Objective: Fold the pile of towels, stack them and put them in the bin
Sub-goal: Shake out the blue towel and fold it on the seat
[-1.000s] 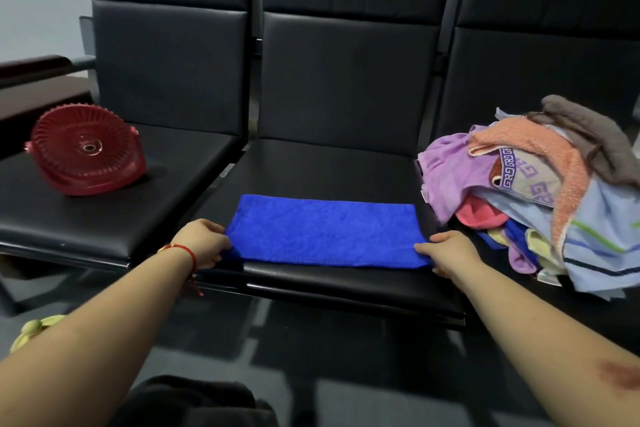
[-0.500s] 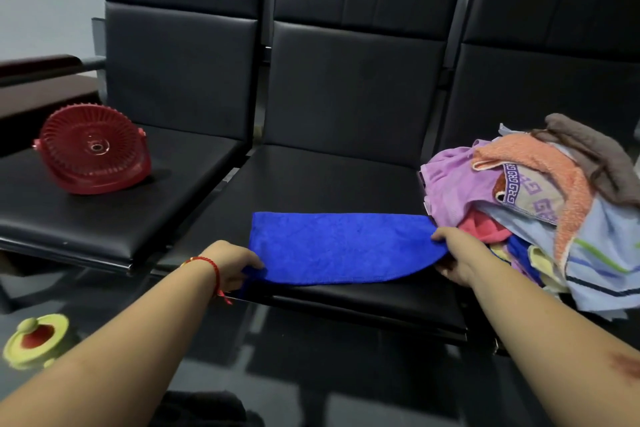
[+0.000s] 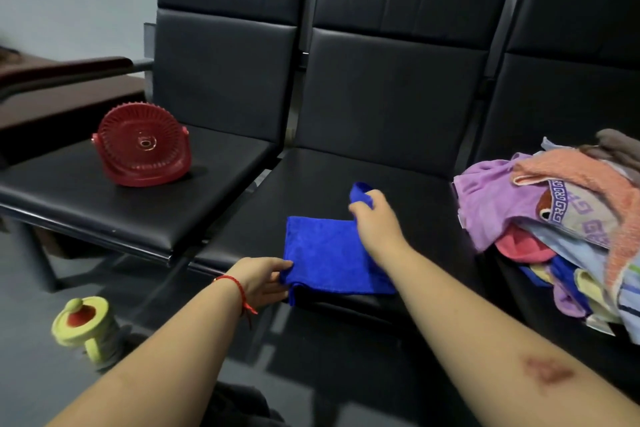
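A bright blue towel (image 3: pixel 322 253) lies on the middle black seat (image 3: pixel 318 180), partly doubled over. My left hand (image 3: pixel 263 279) pinches its near left corner at the seat's front edge. My right hand (image 3: pixel 375 222) grips the towel's right end, lifted above the seat over the middle of the cloth. A pile of unfolded towels (image 3: pixel 561 229) in purple, orange, pink and pale blue covers the right seat. A red basket (image 3: pixel 145 146) lies tipped on its side on the left seat.
The three black seats have tall backrests (image 3: pixel 391 55) behind them. A yellow and red lidded cup (image 3: pixel 83 326) stands on the dark glossy floor at lower left. A brown wooden armrest (image 3: pixel 65 69) runs at far left.
My right hand has carried the towel's right end up and leftward over the cloth, halving its width. My left hand has stayed on the near left corner. The camera has turned left.
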Tool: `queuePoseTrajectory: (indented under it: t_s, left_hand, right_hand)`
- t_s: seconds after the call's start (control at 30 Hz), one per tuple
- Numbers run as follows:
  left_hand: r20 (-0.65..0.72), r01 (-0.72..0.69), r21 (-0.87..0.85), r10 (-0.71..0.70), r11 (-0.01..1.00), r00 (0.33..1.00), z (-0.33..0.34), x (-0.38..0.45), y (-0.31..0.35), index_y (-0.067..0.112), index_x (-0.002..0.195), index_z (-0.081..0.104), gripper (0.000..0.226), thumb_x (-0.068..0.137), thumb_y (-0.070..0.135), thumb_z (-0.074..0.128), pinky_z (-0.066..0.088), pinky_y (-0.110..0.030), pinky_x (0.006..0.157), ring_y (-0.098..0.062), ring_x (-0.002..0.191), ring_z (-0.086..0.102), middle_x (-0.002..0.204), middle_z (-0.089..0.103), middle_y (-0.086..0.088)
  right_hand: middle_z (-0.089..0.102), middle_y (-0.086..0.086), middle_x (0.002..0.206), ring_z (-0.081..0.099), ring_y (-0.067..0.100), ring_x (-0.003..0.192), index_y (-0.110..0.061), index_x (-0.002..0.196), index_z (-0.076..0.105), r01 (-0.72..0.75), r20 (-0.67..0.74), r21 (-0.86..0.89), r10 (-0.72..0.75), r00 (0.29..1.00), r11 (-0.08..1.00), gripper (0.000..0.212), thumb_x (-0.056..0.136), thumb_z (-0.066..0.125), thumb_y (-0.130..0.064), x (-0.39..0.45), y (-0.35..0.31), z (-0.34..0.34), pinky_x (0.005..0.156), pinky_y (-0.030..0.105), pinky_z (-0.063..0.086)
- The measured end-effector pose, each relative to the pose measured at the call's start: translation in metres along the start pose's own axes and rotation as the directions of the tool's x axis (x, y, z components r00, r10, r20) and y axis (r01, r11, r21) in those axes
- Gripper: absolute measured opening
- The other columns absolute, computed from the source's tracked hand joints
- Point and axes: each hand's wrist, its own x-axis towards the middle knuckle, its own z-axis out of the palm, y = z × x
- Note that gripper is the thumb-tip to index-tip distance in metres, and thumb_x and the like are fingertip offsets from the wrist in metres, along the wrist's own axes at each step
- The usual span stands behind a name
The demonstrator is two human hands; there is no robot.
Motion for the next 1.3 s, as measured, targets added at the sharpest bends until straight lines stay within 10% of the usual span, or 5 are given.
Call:
queuePoseTrajectory:
  t_s: [0.3,0.5,0.67,0.87,1.3]
  left_hand:
    - [0.003,-0.045,-0.021,0.045,0.999,0.999,0.001,-0.001,-0.001,0.008,0.077,0.058,0.025,0.091,0.029,0.061,0.05,-0.031,0.061,-0.02,0.072,0.054,0.076,0.055,-0.008]
    - [-0.131,-0.121,0.176,0.145,0.977,0.981,0.002,-0.003,0.001,0.008,0.081,0.062,0.034,0.08,0.041,0.07,0.046,-0.028,0.057,-0.022,0.06,0.057,0.071,0.06,-0.008]
    - [-0.128,-0.312,0.844,0.73,0.435,0.671,0.03,-0.001,0.012,0.021,0.12,0.054,0.036,0.086,0.029,0.057,0.038,-0.031,0.097,-0.022,0.117,0.05,0.126,0.054,-0.001]
    - [0.232,-0.235,0.971,0.372,-0.038,0.899,0.051,0.031,0.008,0.02,0.152,0.009,0.064,0.099,0.051,0.025,0.003,-0.041,0.119,-0.021,0.147,-0.002,0.161,-0.001,0.0]
    - [0.174,-0.179,0.983,0.449,-0.032,0.877,0.027,0.112,0.059,0.027,0.153,0.002,0.065,0.098,0.056,0.02,-0.003,-0.039,0.119,-0.017,0.147,-0.006,0.16,-0.005,0.004]
  right_hand:
    - [0.058,0.004,0.121,0.039,0.019,0.129,-0.012,0.088,0.05,0.302,0.46,-0.415,-0.089,0.884,0.858,0.033,0.088,0.055,-0.045,-0.034,0.041,0.059,0.099,0.032,0.032]
    - [0.06,-0.005,0.083,0.057,0.015,0.079,-0.026,0.1,0.054,0.139,0.32,-0.375,-0.012,0.947,0.916,0.023,0.094,0.045,-0.047,-0.02,0.031,0.045,0.072,0.032,0.043]
    - [0.05,-0.002,0.138,0.04,0.018,0.131,-0.021,0.131,0.049,0.283,0.283,-0.649,-0.122,0.951,0.706,0.037,0.097,0.045,-0.033,0.006,0.051,0.022,0.104,0.029,0.031]
    - [0.005,-0.001,0.161,0.0,0.017,0.148,-0.028,0.152,0.019,0.252,0.388,-0.727,0.079,0.918,0.638,0.057,0.1,0.028,-0.05,0.009,0.077,0.014,0.119,0.038,0.001]
    - [0.004,-0.004,0.161,-0.001,0.014,0.148,-0.031,0.152,0.017,0.339,0.444,-0.677,-0.004,0.896,0.653,0.058,0.099,0.026,-0.054,0.109,0.081,0.054,0.119,0.036,0.0]
